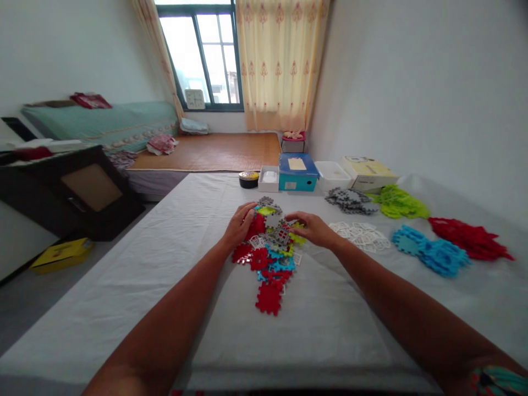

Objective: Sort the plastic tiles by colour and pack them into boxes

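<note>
A mixed pile of flat plastic building pieces with notched edges lies between my hands on the sheet. My left hand [240, 224] rests against its left side, fingers stretched over the edge beside a red piece [258, 224]. On the other side, my right hand [312, 229] has its fingers curved and apart, close to a lime piece [297, 234]; whether it touches that piece is hard to see. Grey pieces [277, 237] lie in the middle, blue pieces [280, 264] below them. One square red piece [269, 298] forms the near end of the pile.
Sorted heaps lie to the right: grey [350, 201], lime [402, 202], white frames [361, 236], blue [433, 250] and red [468, 238]. Behind stand a blue box [297, 173], a white tub [332, 175], a small white box [269, 180] and a round tin [248, 179].
</note>
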Available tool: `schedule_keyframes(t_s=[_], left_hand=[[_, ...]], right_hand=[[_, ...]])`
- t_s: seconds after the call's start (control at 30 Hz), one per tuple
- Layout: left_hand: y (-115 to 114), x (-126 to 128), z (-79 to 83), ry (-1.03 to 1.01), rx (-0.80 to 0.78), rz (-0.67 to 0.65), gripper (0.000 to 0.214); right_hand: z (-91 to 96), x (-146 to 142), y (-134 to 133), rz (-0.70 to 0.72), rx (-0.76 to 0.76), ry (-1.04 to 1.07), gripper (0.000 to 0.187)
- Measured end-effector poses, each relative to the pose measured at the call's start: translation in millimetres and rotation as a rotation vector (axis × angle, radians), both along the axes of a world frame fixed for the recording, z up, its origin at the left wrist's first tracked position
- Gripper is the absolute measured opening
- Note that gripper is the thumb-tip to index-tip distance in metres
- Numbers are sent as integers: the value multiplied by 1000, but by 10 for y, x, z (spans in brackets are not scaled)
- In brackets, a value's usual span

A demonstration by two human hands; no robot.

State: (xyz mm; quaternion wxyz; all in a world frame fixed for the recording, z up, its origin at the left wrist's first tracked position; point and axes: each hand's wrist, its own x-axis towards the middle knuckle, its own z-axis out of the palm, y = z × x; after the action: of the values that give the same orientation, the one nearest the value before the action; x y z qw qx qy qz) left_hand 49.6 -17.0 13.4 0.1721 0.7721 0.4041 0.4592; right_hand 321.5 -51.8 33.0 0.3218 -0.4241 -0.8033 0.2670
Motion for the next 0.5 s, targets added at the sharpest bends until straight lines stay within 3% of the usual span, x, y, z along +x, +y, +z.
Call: schedule_keyframes(t_s=[0.27,0.4,0.5], left_hand=[[99,-131,-66,43,-125,73,53],[181,-213,-81,64,-192,101,57],[221,-253,-96,47,-230,158,60]], right_hand=[[-172,53,-79,-177,-2,145,23],[6,120,-90,-243,-2,206,19],[203,392,-146,-247,46,185,16]])
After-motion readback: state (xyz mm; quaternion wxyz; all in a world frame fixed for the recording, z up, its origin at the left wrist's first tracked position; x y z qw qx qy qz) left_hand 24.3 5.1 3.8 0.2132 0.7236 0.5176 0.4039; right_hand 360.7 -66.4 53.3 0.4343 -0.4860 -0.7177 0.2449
